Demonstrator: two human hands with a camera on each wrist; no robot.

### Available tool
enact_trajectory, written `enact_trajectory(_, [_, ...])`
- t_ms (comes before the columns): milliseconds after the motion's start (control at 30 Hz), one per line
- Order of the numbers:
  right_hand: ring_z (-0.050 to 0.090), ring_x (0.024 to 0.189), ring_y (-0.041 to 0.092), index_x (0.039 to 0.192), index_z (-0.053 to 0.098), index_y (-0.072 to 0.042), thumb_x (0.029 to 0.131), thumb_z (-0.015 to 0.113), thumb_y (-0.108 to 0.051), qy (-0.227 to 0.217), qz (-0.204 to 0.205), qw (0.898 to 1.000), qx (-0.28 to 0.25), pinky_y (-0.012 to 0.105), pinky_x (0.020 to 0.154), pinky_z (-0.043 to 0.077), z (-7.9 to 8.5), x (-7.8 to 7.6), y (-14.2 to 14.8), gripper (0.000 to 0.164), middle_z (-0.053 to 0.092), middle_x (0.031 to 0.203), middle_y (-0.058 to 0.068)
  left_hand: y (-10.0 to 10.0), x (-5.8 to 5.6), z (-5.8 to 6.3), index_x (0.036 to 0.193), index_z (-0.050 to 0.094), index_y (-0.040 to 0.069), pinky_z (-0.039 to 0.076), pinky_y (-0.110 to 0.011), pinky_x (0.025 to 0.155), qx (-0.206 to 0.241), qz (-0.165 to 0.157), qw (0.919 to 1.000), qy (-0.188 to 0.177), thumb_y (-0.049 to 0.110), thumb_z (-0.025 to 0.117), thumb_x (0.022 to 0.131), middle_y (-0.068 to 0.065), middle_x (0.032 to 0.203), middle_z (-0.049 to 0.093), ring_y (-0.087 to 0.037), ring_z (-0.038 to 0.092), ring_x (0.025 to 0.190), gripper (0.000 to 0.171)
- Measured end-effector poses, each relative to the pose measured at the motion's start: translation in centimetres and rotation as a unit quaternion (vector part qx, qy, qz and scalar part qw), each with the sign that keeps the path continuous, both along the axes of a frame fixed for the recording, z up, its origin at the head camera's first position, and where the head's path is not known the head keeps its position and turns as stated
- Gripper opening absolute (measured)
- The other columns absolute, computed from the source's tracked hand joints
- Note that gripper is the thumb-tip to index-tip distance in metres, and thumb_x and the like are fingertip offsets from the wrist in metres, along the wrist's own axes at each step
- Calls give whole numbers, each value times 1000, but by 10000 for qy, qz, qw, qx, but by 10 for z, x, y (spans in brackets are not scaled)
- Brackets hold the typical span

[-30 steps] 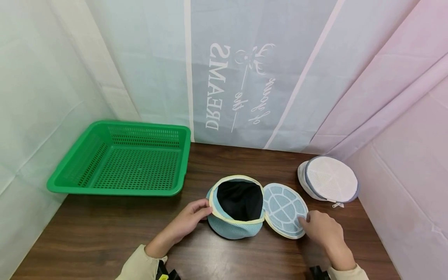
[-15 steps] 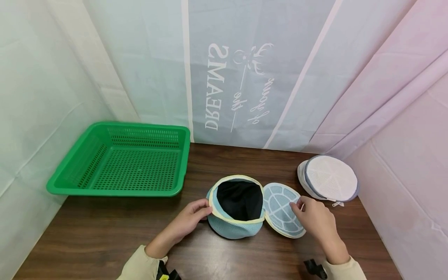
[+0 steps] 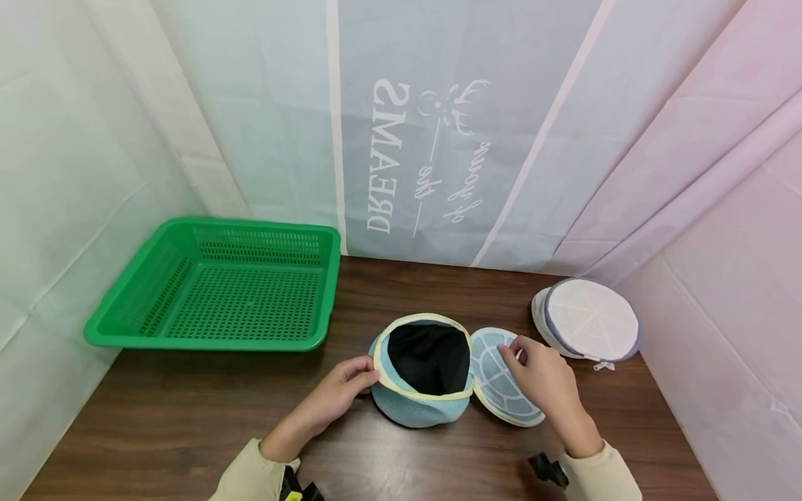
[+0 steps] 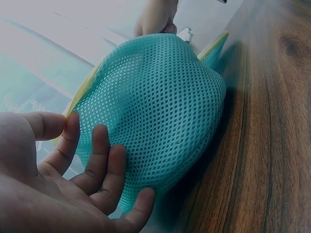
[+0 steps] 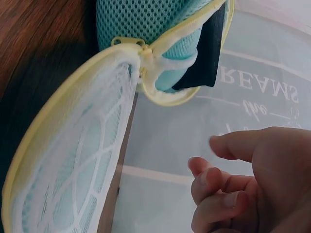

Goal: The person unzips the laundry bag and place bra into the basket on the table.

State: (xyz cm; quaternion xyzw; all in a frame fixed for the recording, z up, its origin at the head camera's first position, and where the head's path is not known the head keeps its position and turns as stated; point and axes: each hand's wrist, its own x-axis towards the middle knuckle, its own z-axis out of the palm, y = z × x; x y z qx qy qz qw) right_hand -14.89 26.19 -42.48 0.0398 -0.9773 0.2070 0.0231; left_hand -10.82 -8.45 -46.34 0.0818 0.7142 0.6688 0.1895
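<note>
A light-blue mesh laundry bag with yellow piping stands unzipped on the table, black cloth inside it. Its round lid lies folded out to the right, still joined at the side. My left hand pinches the bag's yellow rim between thumb and index finger; in the left wrist view the other fingertips lie near or against the mesh wall. Over the lid hovers my right hand, its fingers loosely bent and holding nothing. The right wrist view shows a gap between that hand and the lid, with a zip pull by the hinge.
A green plastic basket with slotted sides sits at the back left. At the back right is a zipped white mesh bag with grey piping. Curtains enclose the dark wooden table at the back and sides.
My right hand has left the lid's right edge and moved left and a little upward over the lid. My left hand and the bag have stayed put.
</note>
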Motion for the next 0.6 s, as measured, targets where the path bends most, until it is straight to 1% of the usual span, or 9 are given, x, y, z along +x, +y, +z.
enact_trajectory(133, [41,49,14,87,65,-13,101,61,-46,-72,135,9997,-164,31,44,31,0,-3,-10,36,43,56,-3,0,0,-1,100,61,-3,47,-45,95,10,-16,10000,-9,16,54,105,-5,96,57,-19,53,97,21])
enact_trajectory(267, [42,50,13,85,64,-16,101,57,-54,-131,305,9993,-162,31,45,32,-3,-6,-22,41,44,57,-5,0,-1,-1,100,61,-3,47,-44,95,20,-25,10000,-3,16,54,105,-5,96,57,-19,53,97,21])
enact_trajectory(400, [42,52,12,81,62,-19,100,56,-57,-64,481,9988,-25,31,48,34,-7,-10,-33,43,44,57,-6,0,-1,-1,100,61,-2,47,-44,94,6,-16,10000,3,16,54,105,-6,96,57,-20,53,97,21])
enact_trajectory(467, [43,52,12,83,63,-19,99,56,-60,-128,523,9985,0,31,49,35,-8,-11,-38,45,45,57,-7,0,-1,-2,99,61,-2,46,-43,93,-7,-13,10000,8,16,54,105,-6,96,57,-21,53,96,21])
enact_trajectory(600, [46,52,12,90,65,-16,98,58,-58,-327,572,9978,-14,31,48,37,-9,-12,-47,44,49,61,-7,0,-1,-2,98,61,-2,46,-43,93,-8,-22,10000,22,16,54,105,-6,95,57,-21,53,96,21])
